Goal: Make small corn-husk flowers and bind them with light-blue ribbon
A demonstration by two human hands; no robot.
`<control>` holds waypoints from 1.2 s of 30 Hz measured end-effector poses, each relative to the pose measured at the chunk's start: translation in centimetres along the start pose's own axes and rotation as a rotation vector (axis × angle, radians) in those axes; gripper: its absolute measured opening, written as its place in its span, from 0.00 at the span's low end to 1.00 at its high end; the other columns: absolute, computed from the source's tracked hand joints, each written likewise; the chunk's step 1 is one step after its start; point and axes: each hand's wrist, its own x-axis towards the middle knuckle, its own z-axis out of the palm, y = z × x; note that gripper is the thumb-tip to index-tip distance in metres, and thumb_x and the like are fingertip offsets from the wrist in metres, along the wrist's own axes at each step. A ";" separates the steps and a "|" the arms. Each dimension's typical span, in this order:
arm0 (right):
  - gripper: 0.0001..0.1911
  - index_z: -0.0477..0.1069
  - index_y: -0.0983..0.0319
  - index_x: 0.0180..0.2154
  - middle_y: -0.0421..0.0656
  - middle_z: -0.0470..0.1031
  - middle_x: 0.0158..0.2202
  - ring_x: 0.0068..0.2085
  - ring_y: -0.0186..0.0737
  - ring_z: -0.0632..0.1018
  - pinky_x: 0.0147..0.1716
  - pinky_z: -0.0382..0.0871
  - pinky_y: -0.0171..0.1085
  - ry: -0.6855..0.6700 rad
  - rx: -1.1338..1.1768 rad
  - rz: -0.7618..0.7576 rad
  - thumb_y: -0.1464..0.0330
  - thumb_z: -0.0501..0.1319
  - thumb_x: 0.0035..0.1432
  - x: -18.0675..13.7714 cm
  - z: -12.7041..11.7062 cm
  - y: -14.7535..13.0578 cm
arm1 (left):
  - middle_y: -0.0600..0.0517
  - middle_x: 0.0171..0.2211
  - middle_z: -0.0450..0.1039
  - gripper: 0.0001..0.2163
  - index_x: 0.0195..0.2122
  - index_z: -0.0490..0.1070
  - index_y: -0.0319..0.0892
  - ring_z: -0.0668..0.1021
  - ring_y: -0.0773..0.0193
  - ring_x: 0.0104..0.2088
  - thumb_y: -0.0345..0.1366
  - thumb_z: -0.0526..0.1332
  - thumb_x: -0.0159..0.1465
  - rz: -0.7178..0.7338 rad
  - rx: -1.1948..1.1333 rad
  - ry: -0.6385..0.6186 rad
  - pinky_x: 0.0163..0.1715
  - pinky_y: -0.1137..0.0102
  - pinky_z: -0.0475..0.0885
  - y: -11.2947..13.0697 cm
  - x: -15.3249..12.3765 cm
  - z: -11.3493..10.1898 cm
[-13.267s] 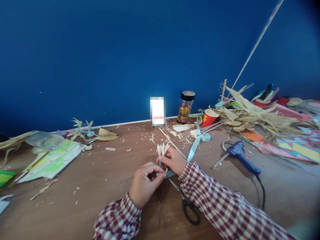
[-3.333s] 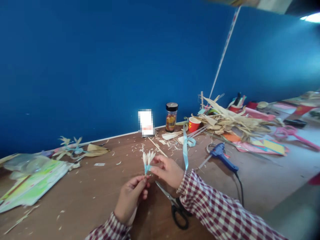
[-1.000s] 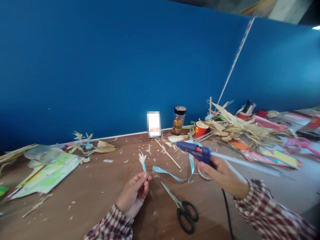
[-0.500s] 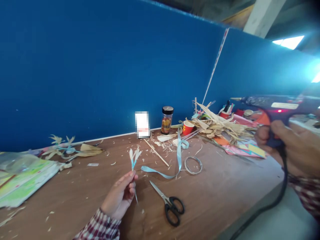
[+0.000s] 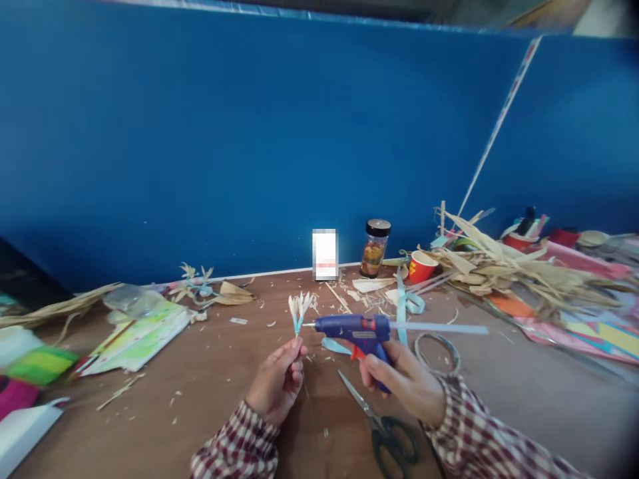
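Observation:
Between the thumb and fingers of my left hand (image 5: 280,379) is the thin stem of a small husk flower (image 5: 299,309). Its pale petals point up, and light blue ribbon wraps its base. My right hand (image 5: 407,380) is closed around the handle of a blue glue gun (image 5: 357,330), with a clear glue stick (image 5: 444,327) sticking out of its back. The gun's nozzle points left and is at or very near the ribbon-wrapped base; I cannot tell if they touch. Black-handled scissors (image 5: 379,426) lie on the table below my right hand.
Light blue ribbon (image 5: 402,306) and a wire coil (image 5: 438,352) lie beyond my right hand. Further back stand a black-lidded jar (image 5: 374,249) and a red paper cup (image 5: 423,267). Dried husks (image 5: 509,266) pile up at right. Painted paper (image 5: 144,336) and another husk flower (image 5: 197,285) are at left.
My right hand has brought the glue gun from the far right to the flower in my left hand. The view has turned right to left, so the table things sit further right.

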 end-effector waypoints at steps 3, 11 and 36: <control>0.15 0.64 0.64 0.32 0.37 0.64 0.20 0.22 0.28 0.64 0.22 0.58 0.30 -0.002 -0.050 -0.056 0.59 0.50 0.58 1.3 0.6 0.7 | 0.55 0.23 0.67 0.03 0.28 0.66 0.35 0.66 0.81 0.14 0.28 0.60 0.55 -0.020 -0.044 -0.034 0.13 0.85 0.67 0.3 0.2 -0.3; 0.25 0.67 0.67 0.36 0.38 0.61 0.16 0.18 0.29 0.61 0.19 0.54 0.32 0.000 0.036 -0.016 0.53 0.44 0.58 2.2 1.0 2.7 | 0.55 0.22 0.66 0.03 0.27 0.66 0.35 0.65 0.80 0.15 0.28 0.60 0.56 -0.067 -0.124 -0.082 0.12 0.85 0.65 -0.3 0.4 -0.5; 0.21 0.65 0.63 0.34 0.37 0.61 0.17 0.19 0.31 0.62 0.20 0.53 0.33 -0.007 0.030 0.005 0.55 0.43 0.59 2.2 0.9 4.0 | 0.56 0.22 0.65 0.04 0.26 0.65 0.35 0.65 0.81 0.15 0.28 0.60 0.56 -0.128 -0.151 -0.105 0.12 0.86 0.65 -0.1 0.1 0.0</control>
